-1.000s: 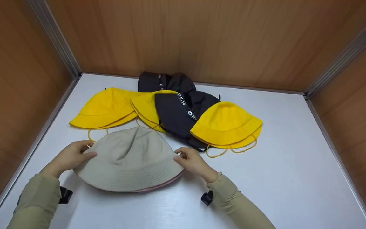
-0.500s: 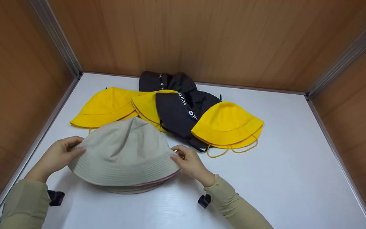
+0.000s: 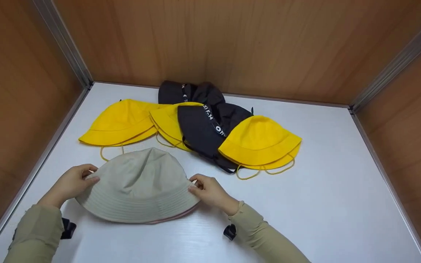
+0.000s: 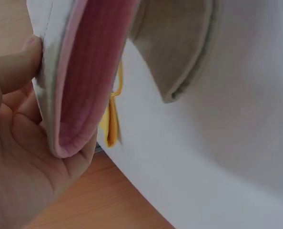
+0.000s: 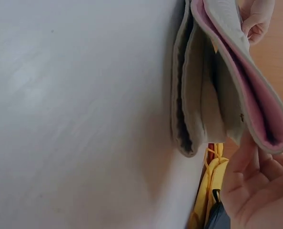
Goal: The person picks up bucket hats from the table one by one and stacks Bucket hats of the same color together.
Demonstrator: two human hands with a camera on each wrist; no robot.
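At both brim ends of the pink-lined pale hat point(image 3: 137, 199), held above the tabletop point(image 3: 323, 204): left grip point(image 3: 69, 184) and right grip point(image 3: 212, 191), each closed in a thumb-and-finger pinch, probably to keep the soft brim spread. Beneath the pale hat, a beige hat point(image 5: 194, 95), brims apart. Beyond the pale hat and off to its right, yellow hats point(image 3: 261, 142) and dark hats point(image 3: 197, 128), laid overlapping, perhaps to save room. Farthest from the pale hat, an upright wooden panel point(image 3: 210, 44).

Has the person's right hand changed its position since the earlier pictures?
Yes: in the head view, the right hand has moved slightly left and down the picture, judged against the rightmost yellow hat.
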